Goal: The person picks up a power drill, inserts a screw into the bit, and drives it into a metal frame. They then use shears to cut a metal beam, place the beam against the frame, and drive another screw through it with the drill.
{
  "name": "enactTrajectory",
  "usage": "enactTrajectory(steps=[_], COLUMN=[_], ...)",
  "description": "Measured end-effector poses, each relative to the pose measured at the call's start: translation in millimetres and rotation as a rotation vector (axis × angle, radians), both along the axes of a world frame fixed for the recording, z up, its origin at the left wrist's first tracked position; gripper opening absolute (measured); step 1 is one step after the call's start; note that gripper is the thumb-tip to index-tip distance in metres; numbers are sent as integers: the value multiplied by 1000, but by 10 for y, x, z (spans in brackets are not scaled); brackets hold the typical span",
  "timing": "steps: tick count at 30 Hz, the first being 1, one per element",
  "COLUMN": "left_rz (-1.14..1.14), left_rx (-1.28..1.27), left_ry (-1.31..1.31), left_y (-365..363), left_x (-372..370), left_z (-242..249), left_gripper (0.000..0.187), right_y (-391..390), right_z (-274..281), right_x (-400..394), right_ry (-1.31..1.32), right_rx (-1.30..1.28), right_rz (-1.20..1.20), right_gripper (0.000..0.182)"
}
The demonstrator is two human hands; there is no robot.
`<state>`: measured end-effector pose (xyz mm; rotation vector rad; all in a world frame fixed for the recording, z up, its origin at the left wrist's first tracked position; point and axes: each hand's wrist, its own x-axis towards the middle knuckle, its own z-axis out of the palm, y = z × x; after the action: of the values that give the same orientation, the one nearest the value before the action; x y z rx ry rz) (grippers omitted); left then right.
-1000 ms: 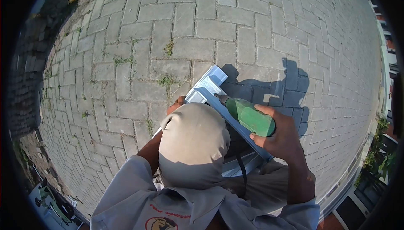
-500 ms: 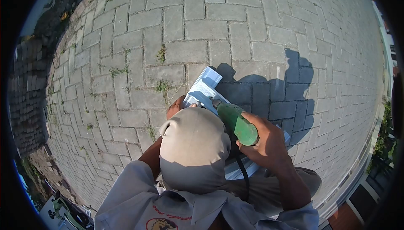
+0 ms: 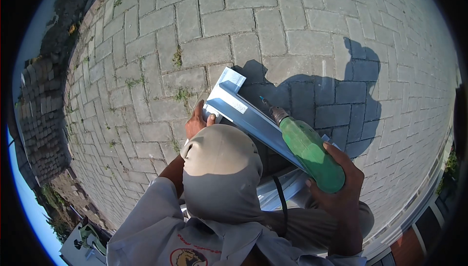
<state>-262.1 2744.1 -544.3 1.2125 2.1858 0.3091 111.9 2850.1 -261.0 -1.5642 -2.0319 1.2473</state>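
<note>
My right hand is wrapped round the back of a green power drill. The drill's bit, blue at the tip, points up and left and is apart from the metal. Below and left of the bit lies a pale metal channel, running diagonally beside my raised knee. A short cross piece of metal meets the channel at its upper left end. There my left hand grips the metal, fingers on the outer side and thumb near the inner edge.
More metal profiles lie under my legs, with a black cord hanging across them. Grey paving blocks with tufts of weed surround me. My shadow falls to the right. Stacked blocks stand far left.
The drill has pulled back to the right, its bit leaving the metal joint. More of my left hand and of the channel shows.
</note>
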Motion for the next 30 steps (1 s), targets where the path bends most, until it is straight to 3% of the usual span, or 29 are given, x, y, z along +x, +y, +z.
enactTrajectory(steps=[5,12,13,17,19,21,23,25,28,30], left_rz=[-36,-77,-13,19,-23,-28,70,250,391,358], left_rx=[22,45,-144,14,-133,-162,-347,-464,-492,-519], left_ry=[57,58,47,-14,-50,-73,-90,-227,-310,-376], left_y=[-38,77,65,-54,-294,-739,-959,-1357,-1637,-1776], left_x=[-25,-80,-107,-325,-585,-920,-1031,-1356,-1498,-1729], left_z=[-105,9,187,1113,1692,2125,2862,3301,4089,4313], left_gripper=[84,100,102,90,80,73,70,69,69,67], right_y=[-90,-314,-358,-566,-764,-967,-1224,-1539,-2061,-2384], right_z=[105,209,234,561,911,1328,1772,2302,3063,3559], right_x=[490,920,981,1421,1710,1982,2242,2397,2502,2425], right_ry=[39,-78,-96,-224,-340,-463,-537,-610,-668,-656], right_rx=[-125,4,27,41,6,-31,-65,-109,-161,-209], right_rz=[-185,-242,-257,-280,-297,-310,-374,-431,-553,-692], right_gripper=[79,77,76,73,73,74,76,78,74,72])
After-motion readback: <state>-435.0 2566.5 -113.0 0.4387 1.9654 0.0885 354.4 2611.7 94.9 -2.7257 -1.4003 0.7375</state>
